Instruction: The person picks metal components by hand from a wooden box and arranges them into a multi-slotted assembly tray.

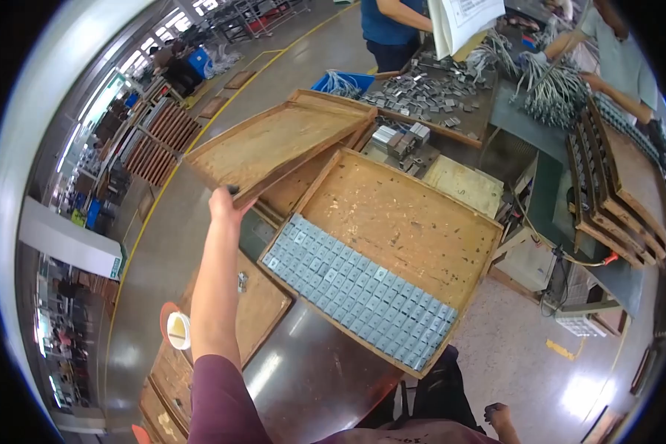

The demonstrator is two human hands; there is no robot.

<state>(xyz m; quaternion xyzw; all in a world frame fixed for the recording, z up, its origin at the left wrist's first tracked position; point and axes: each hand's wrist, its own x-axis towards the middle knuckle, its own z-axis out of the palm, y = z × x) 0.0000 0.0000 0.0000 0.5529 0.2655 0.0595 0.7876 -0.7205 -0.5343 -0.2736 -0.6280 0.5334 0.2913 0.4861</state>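
Note:
My left hand reaches forward and grips the near corner of an empty wooden tray, which is held tilted above other stacked trays. To its right a larger wooden tray lies on the workbench, with neat rows of small grey metal parts filling its near edge; the rest of its floor is bare. My right hand hangs low at the bottom right, beside my leg, far from the trays. It is small in the picture and its fingers look curled; nothing shows in it.
A glossy dark table lies under the big tray. Flat wooden trays and a white roll sit to the left. Behind, two people work at a bench with loose metal parts and cable bundles. Stacked trays stand on the right.

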